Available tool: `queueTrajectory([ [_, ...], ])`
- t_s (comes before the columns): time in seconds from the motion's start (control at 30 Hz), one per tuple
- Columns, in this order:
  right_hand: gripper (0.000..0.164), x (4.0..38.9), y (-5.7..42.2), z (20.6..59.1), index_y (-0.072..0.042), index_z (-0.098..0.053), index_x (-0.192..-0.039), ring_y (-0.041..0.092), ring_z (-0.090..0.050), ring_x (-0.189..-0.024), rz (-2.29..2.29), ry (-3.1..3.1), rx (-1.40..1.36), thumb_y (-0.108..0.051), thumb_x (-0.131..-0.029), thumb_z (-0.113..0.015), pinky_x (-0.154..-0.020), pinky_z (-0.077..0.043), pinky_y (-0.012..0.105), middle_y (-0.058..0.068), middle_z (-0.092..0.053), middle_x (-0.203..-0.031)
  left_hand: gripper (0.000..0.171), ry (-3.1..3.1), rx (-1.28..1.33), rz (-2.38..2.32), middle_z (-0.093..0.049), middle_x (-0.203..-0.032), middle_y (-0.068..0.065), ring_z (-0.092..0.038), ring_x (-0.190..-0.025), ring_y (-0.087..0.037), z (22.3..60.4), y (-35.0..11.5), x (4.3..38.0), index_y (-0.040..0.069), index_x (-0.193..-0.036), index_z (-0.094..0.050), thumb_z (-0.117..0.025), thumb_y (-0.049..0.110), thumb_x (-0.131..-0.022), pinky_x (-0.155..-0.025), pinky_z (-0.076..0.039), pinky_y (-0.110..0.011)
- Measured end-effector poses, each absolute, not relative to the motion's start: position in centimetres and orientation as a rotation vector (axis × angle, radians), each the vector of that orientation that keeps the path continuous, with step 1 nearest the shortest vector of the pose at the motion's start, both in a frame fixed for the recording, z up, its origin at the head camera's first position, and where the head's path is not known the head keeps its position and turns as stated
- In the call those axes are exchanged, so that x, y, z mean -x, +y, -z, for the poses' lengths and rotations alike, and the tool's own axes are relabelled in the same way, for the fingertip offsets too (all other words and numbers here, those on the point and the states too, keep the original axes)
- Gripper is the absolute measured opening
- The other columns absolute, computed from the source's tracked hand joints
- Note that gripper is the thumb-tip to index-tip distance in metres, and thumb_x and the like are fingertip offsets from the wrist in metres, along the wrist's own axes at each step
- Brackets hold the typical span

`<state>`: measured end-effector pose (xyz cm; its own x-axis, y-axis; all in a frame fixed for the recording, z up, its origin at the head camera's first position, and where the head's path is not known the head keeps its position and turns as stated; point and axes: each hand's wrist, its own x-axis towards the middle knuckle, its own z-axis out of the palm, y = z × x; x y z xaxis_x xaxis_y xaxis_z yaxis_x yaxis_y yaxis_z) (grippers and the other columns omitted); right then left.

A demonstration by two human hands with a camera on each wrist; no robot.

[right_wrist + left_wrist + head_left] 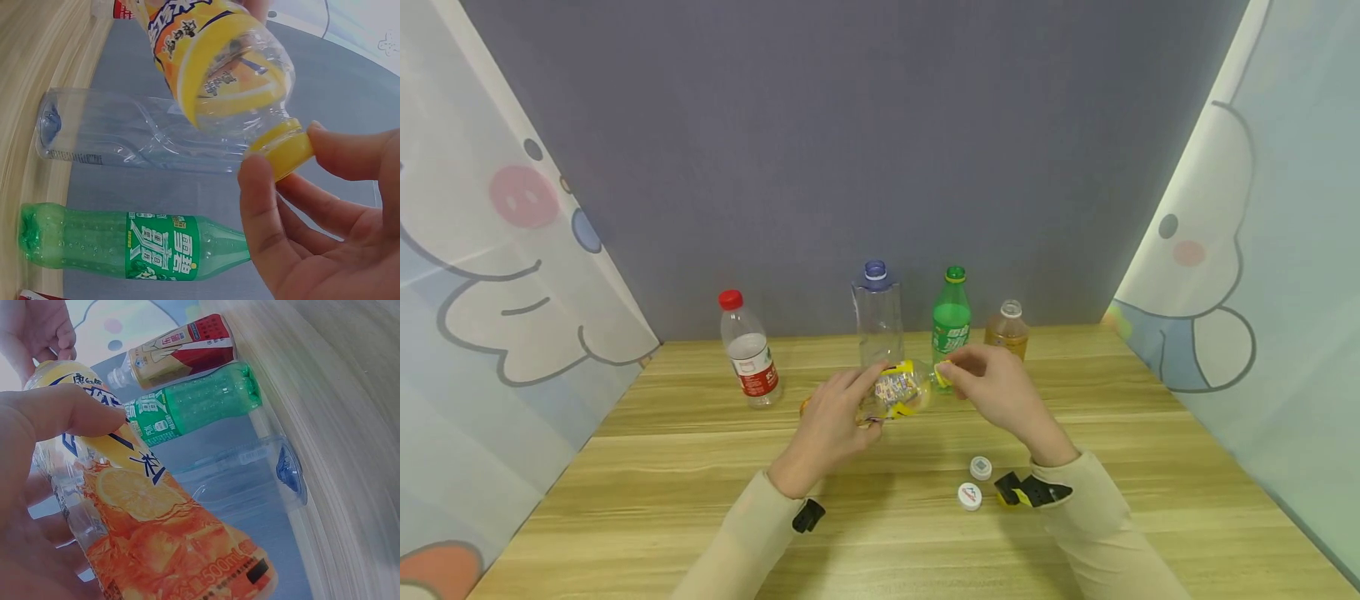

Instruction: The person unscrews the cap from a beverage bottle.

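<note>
A clear plastic drink bottle (901, 392) with a yellow-and-orange label lies tilted above the table, its neck toward the right. My left hand (831, 421) grips its body, with the thumb across the label in the left wrist view. At the neck, the thumb and fingers of my right hand (1000, 390) pinch the yellow cap (289, 153), which sits on the bottle's mouth. How tightly the cap is screwed on cannot be seen. Behind the right hand stand a capless green bottle (952, 321) and a capless bottle with a tan-and-red label (184, 353).
A clear capless bottle with a blue-tinted neck (878, 321) stands at the back. Farther left is a red-capped bottle (749, 354). Two white caps, one nearer (970, 497) and another cap (981, 468) behind it, lie by the right wrist. A grey panel (880, 167) rises behind the table.
</note>
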<state>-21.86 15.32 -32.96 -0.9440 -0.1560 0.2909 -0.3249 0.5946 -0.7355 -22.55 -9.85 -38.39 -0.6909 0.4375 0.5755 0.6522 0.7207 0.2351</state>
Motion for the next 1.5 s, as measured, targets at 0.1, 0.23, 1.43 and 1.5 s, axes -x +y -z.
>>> queueTrajectory([
  [0.1, 0.027, 21.80, 15.40, 32.98, -0.005, -0.072, -0.114, 0.024, -0.070, -0.091, -1.261, -2.612, -0.422, -0.026, -0.098, -0.069, -0.078, -0.056, 0.041, 0.005, -0.074, -0.099, 0.086, -2.441, 0.831, 0.586, -0.066, -0.121, -0.011, -0.062, -0.113, -0.033, 38.30, -9.86, 22.49, 0.013, -0.148, -0.052, -0.088, 0.011, -0.070, -0.092, -0.051, -0.052],
  [0.23, 0.026, 21.81, 15.52, 33.04, -0.006, -0.071, -0.116, 0.027, -0.068, -0.102, -1.251, -2.606, -0.446, -0.023, -0.097, -0.070, -0.087, -0.055, 0.047, 0.006, -0.074, -0.108, 0.085, -2.442, 0.829, 0.590, -0.066, -0.122, -0.011, -0.061, -0.113, -0.034, 38.28, -9.84, 22.49, 0.012, -0.148, -0.052, -0.088, 0.011, -0.070, -0.092, -0.050, -0.053],
  [1.43, 0.046, 22.00, 15.39, 32.96, -0.002, -0.069, -0.116, 0.020, -0.064, -0.076, -1.229, -2.601, -0.337, -0.045, -0.101, -0.060, -0.066, -0.054, 0.038, 0.008, -0.071, -0.093, 0.086, -2.461, 0.808, 0.593, -0.066, -0.117, -0.009, -0.062, -0.109, -0.031, 38.35, -9.86, 22.54, 0.012, -0.149, -0.050, -0.086, 0.011, -0.071, -0.089, -0.050, -0.051],
  [1.5, 0.043, 21.97, 15.37, 32.93, -0.002, -0.070, -0.113, 0.018, -0.064, -0.069, -1.256, -2.603, -0.337, -0.042, -0.101, -0.062, -0.062, -0.054, 0.035, 0.007, -0.070, -0.089, 0.085, -2.454, 0.812, 0.587, -0.066, -0.117, -0.008, -0.062, -0.109, -0.031, 38.38, -9.87, 22.56, 0.012, -0.149, -0.051, -0.086, 0.011, -0.071, -0.089, -0.050, -0.051],
])
